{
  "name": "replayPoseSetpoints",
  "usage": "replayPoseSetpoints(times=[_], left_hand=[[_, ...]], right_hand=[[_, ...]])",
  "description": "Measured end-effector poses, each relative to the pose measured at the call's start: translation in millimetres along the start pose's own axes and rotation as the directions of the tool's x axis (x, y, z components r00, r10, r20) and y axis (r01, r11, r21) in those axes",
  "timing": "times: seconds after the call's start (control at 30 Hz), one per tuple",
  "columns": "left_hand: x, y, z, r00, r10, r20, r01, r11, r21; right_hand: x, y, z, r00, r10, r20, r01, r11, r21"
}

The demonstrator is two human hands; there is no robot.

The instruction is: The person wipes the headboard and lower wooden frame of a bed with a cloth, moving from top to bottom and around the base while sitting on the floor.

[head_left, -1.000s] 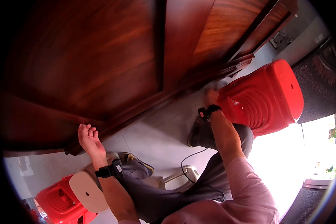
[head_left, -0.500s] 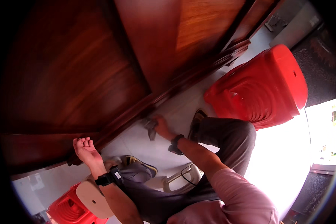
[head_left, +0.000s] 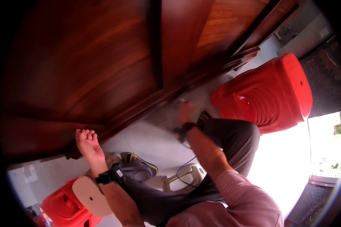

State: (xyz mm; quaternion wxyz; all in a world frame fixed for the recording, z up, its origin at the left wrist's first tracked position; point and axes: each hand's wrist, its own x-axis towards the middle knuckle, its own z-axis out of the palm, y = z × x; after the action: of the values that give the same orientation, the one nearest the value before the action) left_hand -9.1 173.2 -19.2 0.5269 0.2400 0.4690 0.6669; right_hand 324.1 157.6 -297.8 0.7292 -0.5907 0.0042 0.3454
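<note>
A large dark reddish-brown wooden panelled piece [head_left: 113, 64] fills the upper left, its moulded bottom edge running diagonally above the floor. Close to that edge, my right hand [head_left: 185, 112] is smeared by motion. It grips a small greyish thing [head_left: 183, 97], too blurred to name. My left hand [head_left: 89, 145] is at the panel's lower left, palm up, fingers loosely curled and apart, with nothing in it. Each wrist wears a black band. A thin dark cable [head_left: 179, 173] loops below my right wrist.
A big red plastic stool [head_left: 263, 94] lies tipped to the right of my knee. At the lower left is a red stool [head_left: 62, 204] with a beige seat [head_left: 89, 195]. A pale plastic stool-like thing [head_left: 191, 177] is between my legs. My shoes rest on the pale tiled floor [head_left: 140, 140].
My right hand has moved away from me and rightward along the panel's bottom edge, still with the greyish thing. My left hand has stayed almost in place. The view has shifted slightly.
</note>
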Motion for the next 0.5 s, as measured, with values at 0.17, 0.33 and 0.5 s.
replayPoseSetpoints(times=[0.17,0.33,0.5], left_hand=[[-2.1,5.6,-20.0,0.998,-0.009,-0.057,0.01,1.0,0.027],[-7.2,15.5,4.1,1.0,-0.011,0.024,0.01,0.999,0.031],[-6.9,22.1,-29.7,0.994,0.001,-0.112,-0.006,0.999,-0.046]], right_hand=[[-117.4,41.4,41.1,0.844,0.383,0.376,-0.273,0.909,-0.314],[-1.9,63.2,-21.4,0.835,-0.275,0.477,0.548,0.495,-0.674],[33.3,20.3,-45.2,0.908,-0.407,0.104,0.414,0.828,-0.379]])
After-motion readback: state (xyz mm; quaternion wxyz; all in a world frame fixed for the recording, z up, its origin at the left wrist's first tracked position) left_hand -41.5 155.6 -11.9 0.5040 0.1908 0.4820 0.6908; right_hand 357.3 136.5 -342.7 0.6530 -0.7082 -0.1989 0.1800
